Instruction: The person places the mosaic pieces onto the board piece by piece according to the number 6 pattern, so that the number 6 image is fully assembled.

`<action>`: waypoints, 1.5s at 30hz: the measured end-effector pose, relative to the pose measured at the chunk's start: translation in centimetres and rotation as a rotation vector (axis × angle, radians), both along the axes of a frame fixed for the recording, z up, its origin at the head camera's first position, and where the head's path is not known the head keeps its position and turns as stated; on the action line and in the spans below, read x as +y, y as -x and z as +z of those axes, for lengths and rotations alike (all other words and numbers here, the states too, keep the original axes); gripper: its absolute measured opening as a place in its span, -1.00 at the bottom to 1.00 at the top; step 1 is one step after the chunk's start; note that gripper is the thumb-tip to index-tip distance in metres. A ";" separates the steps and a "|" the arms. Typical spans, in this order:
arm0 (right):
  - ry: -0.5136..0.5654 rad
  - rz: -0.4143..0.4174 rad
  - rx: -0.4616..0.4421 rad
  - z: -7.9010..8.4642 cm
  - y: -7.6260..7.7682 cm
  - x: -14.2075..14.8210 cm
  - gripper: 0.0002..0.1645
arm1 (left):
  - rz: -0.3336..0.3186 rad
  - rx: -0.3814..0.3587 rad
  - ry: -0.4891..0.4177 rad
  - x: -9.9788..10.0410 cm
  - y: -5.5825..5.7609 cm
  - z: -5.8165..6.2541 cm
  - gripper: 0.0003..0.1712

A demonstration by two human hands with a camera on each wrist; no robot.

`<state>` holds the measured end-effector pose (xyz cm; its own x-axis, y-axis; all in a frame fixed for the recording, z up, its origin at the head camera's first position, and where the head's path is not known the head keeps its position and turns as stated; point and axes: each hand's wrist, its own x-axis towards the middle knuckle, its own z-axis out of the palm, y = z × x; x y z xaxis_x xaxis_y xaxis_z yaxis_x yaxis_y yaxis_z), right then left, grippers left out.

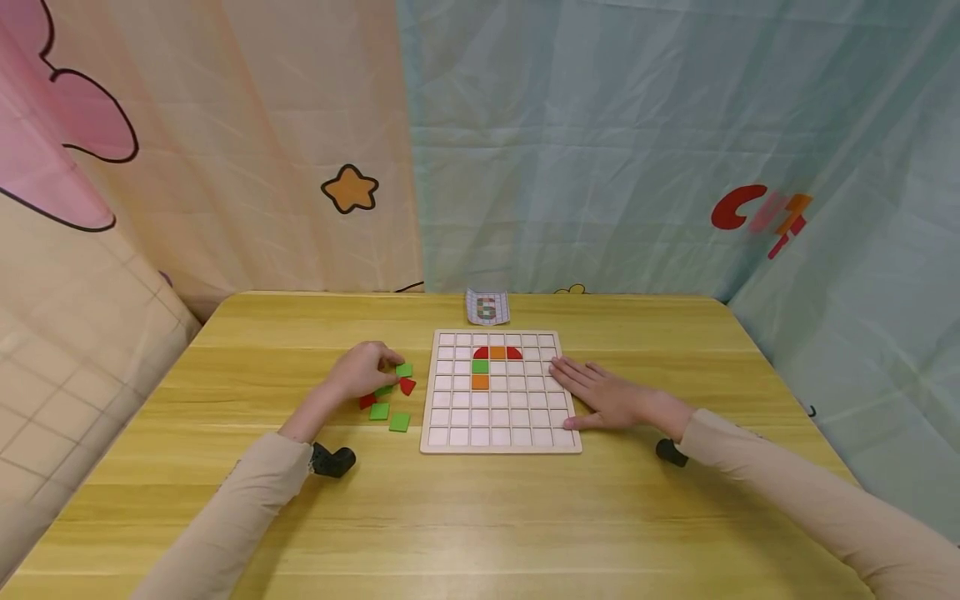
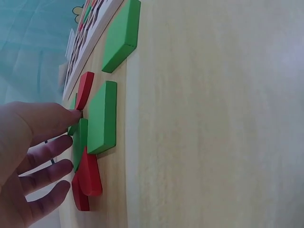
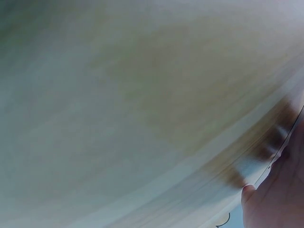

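Note:
My left hand [image 1: 365, 369] is over a loose group of pieces left of the board, with thumb and forefinger at opposite edges of a green square tile [image 1: 405, 369]; its other fingers [image 2: 46, 164] spread loosely. Close by lie a red rounded piece [image 1: 407, 386], more green tiles [image 2: 102, 118] and other red pieces [image 2: 90, 175]. The wooden grid board [image 1: 500, 448] carries two red corner pieces, two orange squares and a green square [image 1: 480, 367]. My right hand [image 1: 609, 398] rests flat, fingers straight, along the board's right edge; the right wrist view catches only part of it.
Behind the board lies a small card [image 1: 487, 307] printed with a coloured figure on a grid. The wooden table [image 1: 480, 517] ends at printed curtains [image 1: 600, 150]. A black device [image 1: 332, 460] is at the left wrist, another [image 1: 671, 452] at the right.

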<state>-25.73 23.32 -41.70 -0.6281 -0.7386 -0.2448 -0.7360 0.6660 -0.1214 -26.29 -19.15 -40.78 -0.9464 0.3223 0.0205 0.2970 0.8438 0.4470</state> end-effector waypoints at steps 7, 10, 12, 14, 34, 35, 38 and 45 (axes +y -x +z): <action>0.003 -0.007 -0.009 -0.1 0.0 0.1 0.10 | 0.010 0.064 0.015 0.1 -0.1 -0.2 -0.67; 0.011 -0.011 -0.017 0.0 0.0 0.1 0.10 | 0.022 0.094 0.014 0.3 -0.1 0.0 -0.66; 0.014 -0.013 -0.017 0.0 0.0 0.1 0.10 | 0.026 0.113 0.014 0.5 -0.1 0.2 -0.67; 0.012 -0.013 -0.015 0.0 0.0 0.1 0.10 | 0.025 0.126 0.021 0.7 -0.1 0.4 -0.67; -0.008 -0.014 -0.019 0.0 0.0 0.1 0.11 | -0.090 0.177 0.044 5.5 -0.1 1.0 -0.66; -0.008 -0.015 -0.021 0.0 0.0 0.1 0.11 | -0.096 0.176 0.045 5.8 -0.1 1.0 -0.66; -0.002 -0.013 -0.021 0.1 0.0 0.0 0.10 | -0.112 0.183 0.039 6.6 -0.1 0.9 -0.67; 0.009 -0.004 -0.003 0.0 0.0 0.0 0.10 | -0.160 0.181 0.030 8.3 0.1 0.9 -0.67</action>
